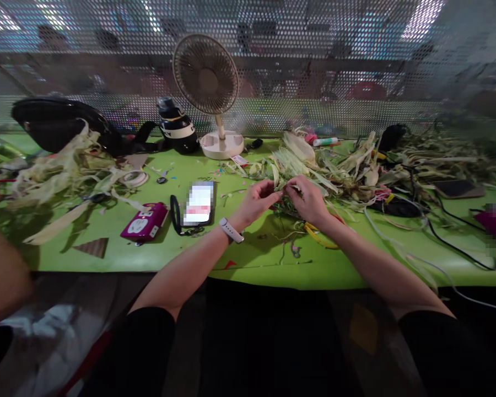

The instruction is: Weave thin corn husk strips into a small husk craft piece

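Note:
My left hand (258, 203), with a pale watch band (231, 230) on its wrist, is closed in a pinch over the green table. Its fingertips meet those of my right hand (306, 199), which is pinched too. What lies between the fingers is too small and shaded to make out. A pale green strip of husk (276, 172) rises just behind the left fingers. Beneath the hands lie dark green leafy scraps (287, 208). A heap of dried husks (300, 157) spreads behind and to the right. Close to my right wrist is a yellow loop-shaped handle (320, 236).
A phone (198, 203) and a purple case (144, 222) lie left of my hands. Behind stand a fan (206, 74), a black bottle (178, 127) and a black bag (66, 124). More husks (62, 165) lie left, near another person's arm (2, 264). Cables (446, 240) cross the right side.

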